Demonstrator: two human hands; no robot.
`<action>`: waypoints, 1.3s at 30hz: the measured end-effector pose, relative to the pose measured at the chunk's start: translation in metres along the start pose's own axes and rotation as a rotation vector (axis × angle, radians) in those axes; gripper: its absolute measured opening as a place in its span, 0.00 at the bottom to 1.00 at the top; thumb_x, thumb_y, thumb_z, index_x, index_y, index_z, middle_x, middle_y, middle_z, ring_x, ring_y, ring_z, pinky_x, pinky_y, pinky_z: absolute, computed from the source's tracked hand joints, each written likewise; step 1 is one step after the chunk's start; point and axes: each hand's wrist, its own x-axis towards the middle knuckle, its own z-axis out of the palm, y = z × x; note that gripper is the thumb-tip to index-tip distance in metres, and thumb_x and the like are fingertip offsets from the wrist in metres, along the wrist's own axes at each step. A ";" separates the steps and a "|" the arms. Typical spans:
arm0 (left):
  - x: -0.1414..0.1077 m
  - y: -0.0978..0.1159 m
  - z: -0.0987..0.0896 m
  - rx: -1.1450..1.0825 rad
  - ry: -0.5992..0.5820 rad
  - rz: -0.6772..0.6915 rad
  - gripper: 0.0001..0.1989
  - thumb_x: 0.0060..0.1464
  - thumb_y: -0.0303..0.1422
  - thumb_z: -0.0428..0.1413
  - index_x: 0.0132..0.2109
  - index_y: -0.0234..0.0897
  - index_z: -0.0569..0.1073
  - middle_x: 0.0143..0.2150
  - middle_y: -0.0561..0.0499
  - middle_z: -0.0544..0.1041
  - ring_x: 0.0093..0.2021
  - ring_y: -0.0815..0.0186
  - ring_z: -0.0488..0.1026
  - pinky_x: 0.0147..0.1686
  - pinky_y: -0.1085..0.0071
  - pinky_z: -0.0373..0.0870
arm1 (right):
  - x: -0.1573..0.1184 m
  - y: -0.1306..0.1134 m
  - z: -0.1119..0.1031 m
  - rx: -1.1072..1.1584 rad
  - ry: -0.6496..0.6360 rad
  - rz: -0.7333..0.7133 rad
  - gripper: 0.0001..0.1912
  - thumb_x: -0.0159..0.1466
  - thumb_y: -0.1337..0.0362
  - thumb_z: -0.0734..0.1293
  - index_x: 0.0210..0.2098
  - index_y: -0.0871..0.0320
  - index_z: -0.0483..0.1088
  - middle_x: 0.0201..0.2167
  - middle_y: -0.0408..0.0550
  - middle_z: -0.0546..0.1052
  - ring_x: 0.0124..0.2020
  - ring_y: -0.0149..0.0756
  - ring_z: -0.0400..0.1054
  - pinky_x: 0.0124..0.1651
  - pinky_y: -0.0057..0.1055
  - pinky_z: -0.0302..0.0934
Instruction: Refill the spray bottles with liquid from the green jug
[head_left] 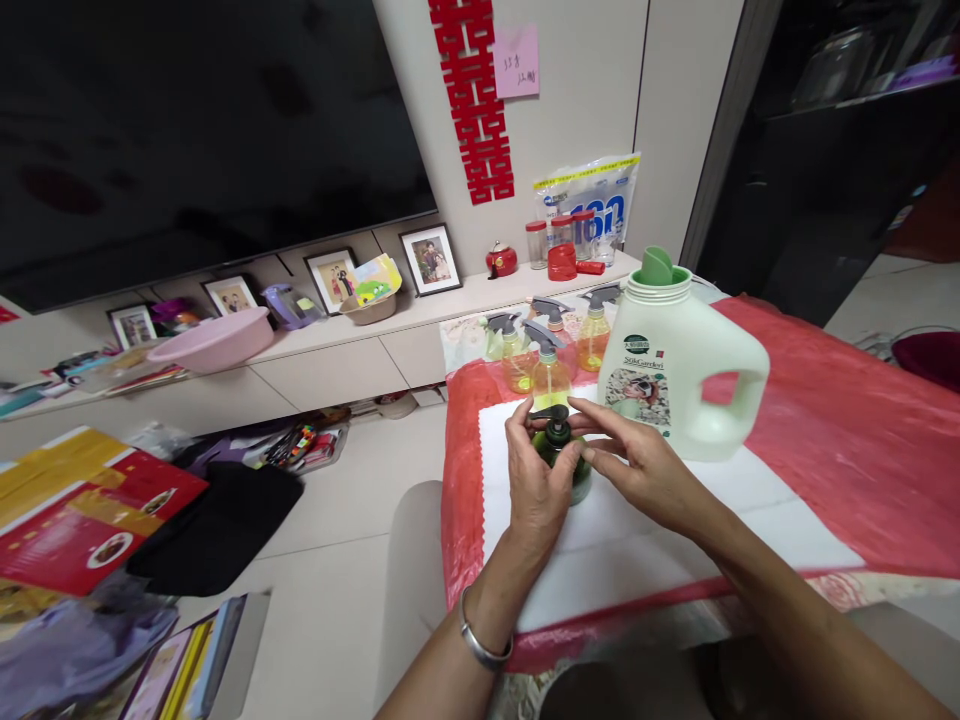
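Gripping a green pump bottle point(581, 482) between upright left hand point(537, 465) and inward-slanting right hand point(637, 460), both curved.

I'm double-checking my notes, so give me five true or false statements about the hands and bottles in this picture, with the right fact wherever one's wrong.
1. The left hand and right hand are both at the pump bottle. True.
2. A bangle circles the right wrist. False: the bangle is on the left wrist.
3. The jug lies on its side. False: the jug stands upright.
4. Spray bottles stand beyond the pump bottle. True.
5. The jug is bright blue. False: it is pale green.
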 end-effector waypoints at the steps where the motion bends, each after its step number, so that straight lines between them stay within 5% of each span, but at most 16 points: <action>1: 0.000 0.000 0.000 0.002 0.008 -0.005 0.33 0.53 0.31 0.61 0.64 0.41 0.57 0.53 0.45 0.69 0.53 0.60 0.70 0.55 0.60 0.69 | 0.000 0.000 0.000 0.006 -0.001 0.007 0.29 0.64 0.62 0.62 0.64 0.59 0.64 0.53 0.52 0.74 0.53 0.37 0.71 0.55 0.35 0.70; 10: -0.004 0.006 -0.004 -0.058 -0.092 0.013 0.28 0.63 0.31 0.50 0.67 0.41 0.51 0.54 0.43 0.69 0.54 0.60 0.70 0.56 0.59 0.67 | -0.002 0.003 0.000 0.033 0.006 0.049 0.30 0.63 0.63 0.62 0.65 0.60 0.63 0.52 0.53 0.73 0.52 0.36 0.71 0.49 0.31 0.72; 14: -0.004 0.004 0.000 -0.056 -0.066 0.030 0.33 0.59 0.30 0.55 0.67 0.43 0.51 0.58 0.42 0.66 0.58 0.59 0.68 0.58 0.57 0.66 | -0.002 0.002 0.000 0.035 -0.015 0.053 0.31 0.64 0.63 0.62 0.66 0.59 0.60 0.55 0.53 0.72 0.55 0.37 0.69 0.51 0.33 0.72; 21: -0.001 0.001 0.005 -0.071 0.033 -0.013 0.33 0.55 0.30 0.59 0.64 0.43 0.54 0.45 0.51 0.66 0.46 0.65 0.70 0.50 0.65 0.69 | -0.003 -0.002 -0.001 0.010 -0.021 0.064 0.32 0.64 0.62 0.61 0.67 0.59 0.60 0.53 0.53 0.73 0.55 0.37 0.69 0.50 0.31 0.71; 31: -0.006 0.006 0.001 -0.108 -0.056 0.011 0.30 0.62 0.31 0.52 0.67 0.44 0.50 0.57 0.43 0.67 0.57 0.61 0.69 0.58 0.60 0.66 | -0.003 0.001 0.001 0.054 -0.017 0.082 0.32 0.64 0.60 0.63 0.67 0.59 0.60 0.56 0.54 0.71 0.56 0.38 0.68 0.53 0.35 0.71; 39: 0.002 0.003 0.007 -0.116 0.066 -0.028 0.35 0.54 0.29 0.60 0.64 0.44 0.54 0.43 0.52 0.67 0.46 0.66 0.71 0.51 0.65 0.69 | -0.002 0.001 -0.002 0.081 -0.028 0.083 0.33 0.64 0.60 0.63 0.67 0.60 0.58 0.55 0.55 0.72 0.56 0.39 0.69 0.54 0.37 0.70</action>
